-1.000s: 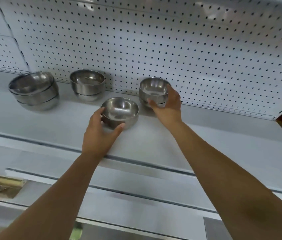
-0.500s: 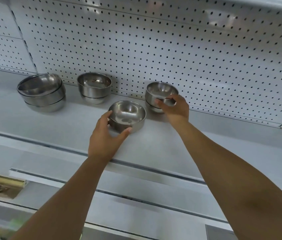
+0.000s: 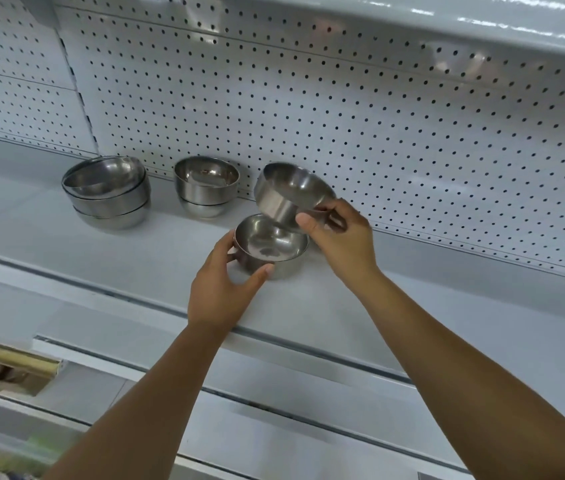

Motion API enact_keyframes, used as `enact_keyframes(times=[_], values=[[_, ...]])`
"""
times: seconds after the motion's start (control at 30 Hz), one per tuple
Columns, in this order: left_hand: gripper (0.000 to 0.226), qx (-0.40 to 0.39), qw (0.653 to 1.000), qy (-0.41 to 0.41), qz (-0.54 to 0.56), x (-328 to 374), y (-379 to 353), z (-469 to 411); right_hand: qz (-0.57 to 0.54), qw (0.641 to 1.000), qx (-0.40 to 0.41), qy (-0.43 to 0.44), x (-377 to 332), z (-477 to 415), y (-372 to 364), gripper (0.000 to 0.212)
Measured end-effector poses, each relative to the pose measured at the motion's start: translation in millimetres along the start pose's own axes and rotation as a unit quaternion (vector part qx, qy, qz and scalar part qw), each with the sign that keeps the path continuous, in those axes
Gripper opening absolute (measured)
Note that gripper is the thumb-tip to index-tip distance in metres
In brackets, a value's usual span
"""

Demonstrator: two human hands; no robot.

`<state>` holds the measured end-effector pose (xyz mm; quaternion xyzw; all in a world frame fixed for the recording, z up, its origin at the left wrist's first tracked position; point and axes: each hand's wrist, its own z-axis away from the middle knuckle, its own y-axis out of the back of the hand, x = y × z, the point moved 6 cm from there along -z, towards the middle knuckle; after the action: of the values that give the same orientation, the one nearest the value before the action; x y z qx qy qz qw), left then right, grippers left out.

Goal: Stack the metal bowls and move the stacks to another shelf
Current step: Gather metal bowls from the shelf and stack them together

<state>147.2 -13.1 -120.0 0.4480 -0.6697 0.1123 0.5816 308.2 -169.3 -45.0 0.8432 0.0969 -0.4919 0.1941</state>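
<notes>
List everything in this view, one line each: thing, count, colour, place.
Left bowl stack: apparently three nested bowls, silver, back left of the shelf.
Middle bowl stack: two bowls, silver, against the pegboard.
Tilted bowl: one, silver, in the air just above the front bowl.
Front bowl: one, silver, standing on the shelf.
Shelf: one, pale grey, under the bowls.
Pegboard: white with dark holes, behind the shelf.
Left hand: grips the front bowl.
Right hand: holds the tilted bowl.
</notes>
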Motion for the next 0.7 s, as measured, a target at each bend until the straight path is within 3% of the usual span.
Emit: enact_keyframes(times=[0.37,0.7], values=[[0.071,0.009,1.000,0.016,-0.005,-0.4,1.2,0.1,0.061,0.996,-0.064,0.006,15.9,32.0,-28.6,0.034],[0.052,0.011,1.000,0.020,0.009,-4.6,0.0,-1.2,0.050,0.998,-0.031,-0.017,34.5,44.0,-34.4,0.089]])
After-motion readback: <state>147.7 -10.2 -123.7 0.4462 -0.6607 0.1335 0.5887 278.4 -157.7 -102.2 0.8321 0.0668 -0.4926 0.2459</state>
